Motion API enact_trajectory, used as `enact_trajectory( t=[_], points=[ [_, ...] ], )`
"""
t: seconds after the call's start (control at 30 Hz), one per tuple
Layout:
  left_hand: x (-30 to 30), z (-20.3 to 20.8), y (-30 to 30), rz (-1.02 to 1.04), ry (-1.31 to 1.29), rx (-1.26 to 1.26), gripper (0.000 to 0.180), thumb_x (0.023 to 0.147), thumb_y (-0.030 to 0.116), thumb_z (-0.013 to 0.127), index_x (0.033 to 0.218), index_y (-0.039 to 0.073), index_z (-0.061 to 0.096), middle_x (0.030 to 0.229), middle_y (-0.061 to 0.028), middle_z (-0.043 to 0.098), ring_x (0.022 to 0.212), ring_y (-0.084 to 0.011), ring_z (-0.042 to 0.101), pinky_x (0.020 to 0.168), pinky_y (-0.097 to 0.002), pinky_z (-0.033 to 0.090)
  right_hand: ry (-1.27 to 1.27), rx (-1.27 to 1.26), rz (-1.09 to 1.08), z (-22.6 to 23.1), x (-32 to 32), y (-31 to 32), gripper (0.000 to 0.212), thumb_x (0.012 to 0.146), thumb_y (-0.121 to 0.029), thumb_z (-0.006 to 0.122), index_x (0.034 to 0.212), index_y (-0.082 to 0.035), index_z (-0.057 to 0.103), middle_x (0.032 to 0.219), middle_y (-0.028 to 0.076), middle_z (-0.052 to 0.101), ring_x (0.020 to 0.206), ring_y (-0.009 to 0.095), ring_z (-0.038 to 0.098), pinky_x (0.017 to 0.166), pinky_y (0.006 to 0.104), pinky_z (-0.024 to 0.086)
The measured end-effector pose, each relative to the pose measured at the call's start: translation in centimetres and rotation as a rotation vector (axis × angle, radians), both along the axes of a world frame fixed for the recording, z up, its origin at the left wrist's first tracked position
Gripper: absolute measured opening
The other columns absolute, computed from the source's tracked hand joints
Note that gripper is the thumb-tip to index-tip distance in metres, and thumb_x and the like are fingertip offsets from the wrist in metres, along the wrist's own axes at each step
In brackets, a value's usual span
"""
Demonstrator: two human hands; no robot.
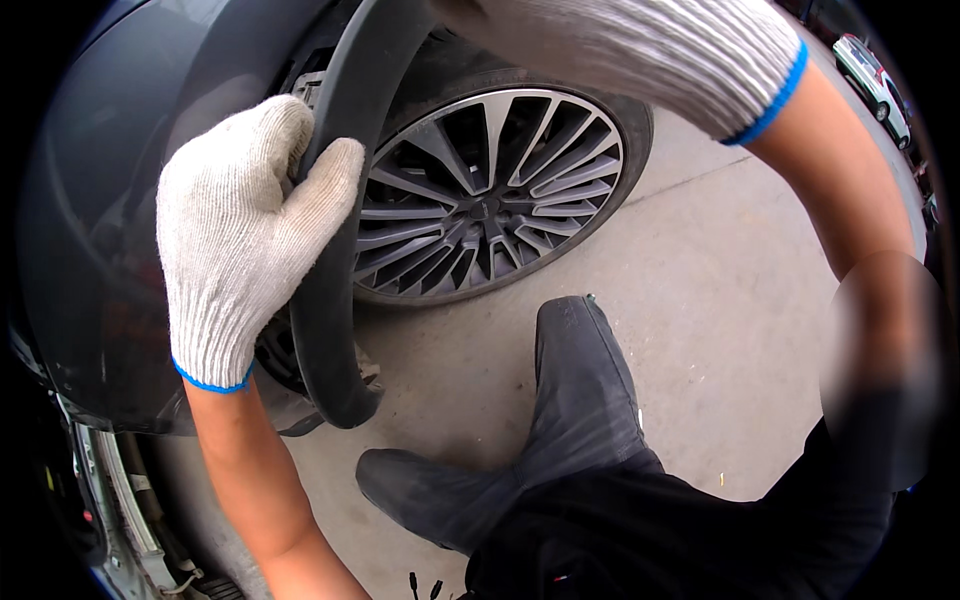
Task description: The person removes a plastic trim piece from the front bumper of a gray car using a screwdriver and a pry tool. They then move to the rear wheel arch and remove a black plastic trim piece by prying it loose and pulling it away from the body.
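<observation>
A curved black wheel arch trim [325,270] stands out from the dark grey car body [105,220], with a gap showing between them. My left hand [235,205], in a white knitted glove with a blue cuff edge, is closed on the trim's outer edge, thumb against its face. At the upper edge, my right hand [620,45], gloved the same way, reaches toward the upper part of the trim. Its fingers are cut off and blurred, so their grip is hidden. Behind the trim sits a multi-spoke alloy wheel [485,208] with a black tyre.
My bent legs in dark trousers [590,390] are over the grey concrete floor [700,330], close to the wheel. A white car [873,90] stands far off at the upper right. Exposed car parts [120,490] show at the lower left.
</observation>
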State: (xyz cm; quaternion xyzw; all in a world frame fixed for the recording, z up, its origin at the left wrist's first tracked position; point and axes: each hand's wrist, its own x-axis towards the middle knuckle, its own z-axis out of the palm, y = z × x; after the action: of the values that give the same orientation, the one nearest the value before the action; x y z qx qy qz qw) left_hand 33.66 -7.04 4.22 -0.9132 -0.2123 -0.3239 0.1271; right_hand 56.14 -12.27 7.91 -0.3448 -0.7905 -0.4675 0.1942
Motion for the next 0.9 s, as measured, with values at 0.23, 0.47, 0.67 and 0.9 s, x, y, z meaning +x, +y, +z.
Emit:
enact_trajectory(
  t=[0.23, 0.47, 0.67, 0.9],
  points=[
    [0.6, -0.2, 0.3, -0.034, -0.011, 0.008, 0.034, 0.083, 0.020, 0.078, 0.072, 0.001, 0.052, 0.061, -0.0042, 0.039, 0.055, -0.0133, 0.036, 0.051, -0.0307, 0.030, -0.068, 0.072, 0.057, 0.2, 0.6, -0.2, 0.015, 0.076, -0.017, 0.070, 0.079, -0.002, 0.069, 0.066, 0.016, 0.065, 0.063, 0.033, 0.067, 0.059, 0.0416, 0.056],
    [0.3, -0.2, 0.0, -0.016, -0.016, 0.000, 0.032, 0.083, 0.018, 0.077, 0.072, 0.001, 0.052, 0.061, -0.0046, 0.039, 0.055, -0.0134, 0.036, 0.051, -0.0305, 0.031, 0.011, -0.022, 0.060, 0.0, -0.3, 0.0, 0.014, 0.076, -0.015, 0.067, 0.081, -0.002, 0.068, 0.068, 0.016, 0.063, 0.062, 0.033, 0.065, 0.060, 0.0423, 0.056],
    [0.6, -0.2, 0.0, -0.045, -0.019, -0.033, 0.031, 0.083, 0.016, 0.077, 0.073, -0.001, 0.052, 0.061, -0.0048, 0.038, 0.056, -0.0129, 0.036, 0.051, -0.0302, 0.032, -0.035, 0.173, 0.275, -1.3, 0.6, 2.6, 0.017, 0.077, -0.014, 0.066, 0.086, 0.000, 0.067, 0.072, 0.018, 0.063, 0.065, 0.030, 0.065, 0.059, 0.0400, 0.056],
    [0.4, 0.0, 0.1, -0.051, -0.026, -0.014, 0.032, 0.084, 0.016, 0.077, 0.072, 0.001, 0.051, 0.061, -0.0032, 0.038, 0.056, -0.0119, 0.036, 0.052, -0.0300, 0.031, 0.089, -0.074, -0.040, 0.1, -0.3, -0.1, 0.014, 0.078, -0.014, 0.067, 0.082, 0.000, 0.069, 0.067, 0.017, 0.065, 0.059, 0.031, 0.066, 0.057, 0.0405, 0.056]
  ],
)
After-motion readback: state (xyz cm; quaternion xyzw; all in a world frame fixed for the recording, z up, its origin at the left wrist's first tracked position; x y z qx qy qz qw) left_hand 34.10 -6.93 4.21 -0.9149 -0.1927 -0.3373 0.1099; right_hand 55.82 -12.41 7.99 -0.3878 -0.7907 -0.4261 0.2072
